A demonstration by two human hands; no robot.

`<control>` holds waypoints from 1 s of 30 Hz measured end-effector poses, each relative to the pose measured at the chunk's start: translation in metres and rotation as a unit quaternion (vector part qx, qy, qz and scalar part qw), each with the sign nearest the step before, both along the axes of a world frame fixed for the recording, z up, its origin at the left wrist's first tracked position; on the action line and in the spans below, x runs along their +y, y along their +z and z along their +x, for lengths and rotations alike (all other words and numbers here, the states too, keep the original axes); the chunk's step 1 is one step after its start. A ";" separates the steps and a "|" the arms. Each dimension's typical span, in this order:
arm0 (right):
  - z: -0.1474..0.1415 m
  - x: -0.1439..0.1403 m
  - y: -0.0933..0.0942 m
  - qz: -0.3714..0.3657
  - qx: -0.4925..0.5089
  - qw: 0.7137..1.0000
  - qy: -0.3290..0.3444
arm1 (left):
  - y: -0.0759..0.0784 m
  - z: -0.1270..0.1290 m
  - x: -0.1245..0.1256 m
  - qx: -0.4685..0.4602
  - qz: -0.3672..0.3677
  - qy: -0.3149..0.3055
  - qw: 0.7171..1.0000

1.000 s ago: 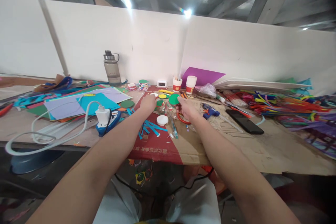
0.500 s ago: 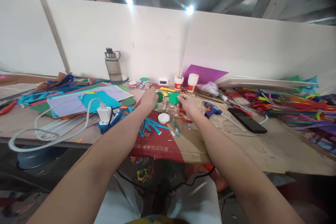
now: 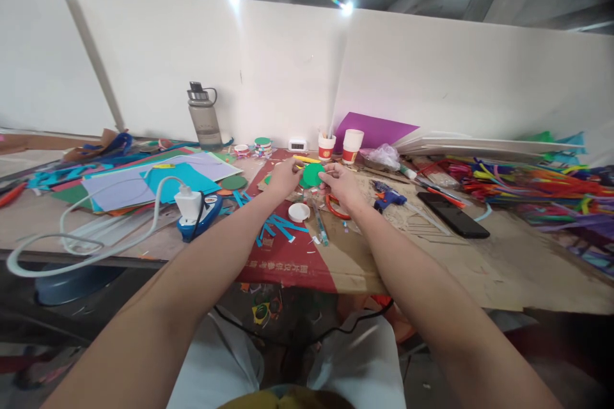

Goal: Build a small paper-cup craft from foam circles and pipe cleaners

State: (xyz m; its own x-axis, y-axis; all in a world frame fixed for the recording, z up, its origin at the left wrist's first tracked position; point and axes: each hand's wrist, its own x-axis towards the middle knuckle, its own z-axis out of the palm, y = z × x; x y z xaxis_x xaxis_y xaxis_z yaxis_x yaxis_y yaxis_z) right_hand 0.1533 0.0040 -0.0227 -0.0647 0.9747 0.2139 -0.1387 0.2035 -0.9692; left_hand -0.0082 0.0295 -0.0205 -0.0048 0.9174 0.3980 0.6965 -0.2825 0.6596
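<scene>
Left hand (image 3: 284, 177) and right hand (image 3: 337, 183) pinching green paper disc (image 3: 313, 175) (opposite edges), white lid (image 3: 299, 211) just below; cardboard (image 3: 432, 249) open rightward

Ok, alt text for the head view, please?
Both hands, left hand and right hand, hold a green paper circle between them over a cluttered craft table. Orange scissors and a white lid lie just below; a black phone lies to the right.
</scene>
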 end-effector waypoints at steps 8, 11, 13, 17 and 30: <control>0.002 0.004 -0.003 0.028 -0.022 0.998 -0.045 | 0.003 0.009 -0.012 -0.292 -0.127 -0.188 0.929; 0.004 0.002 -0.002 0.039 -0.036 0.997 -0.060 | 0.003 0.011 -0.016 -0.328 -0.152 -0.207 0.909; 0.004 0.001 0.000 0.043 -0.046 0.996 -0.064 | 0.002 0.010 -0.014 -0.334 -0.156 -0.215 0.904; 0.007 0.001 0.002 0.041 -0.047 0.996 -0.066 | -0.002 0.007 -0.008 -0.347 -0.157 -0.223 0.897; 0.008 -0.004 0.001 0.071 -0.062 0.992 -0.080 | -0.002 0.014 -0.012 -0.324 -0.144 -0.287 0.890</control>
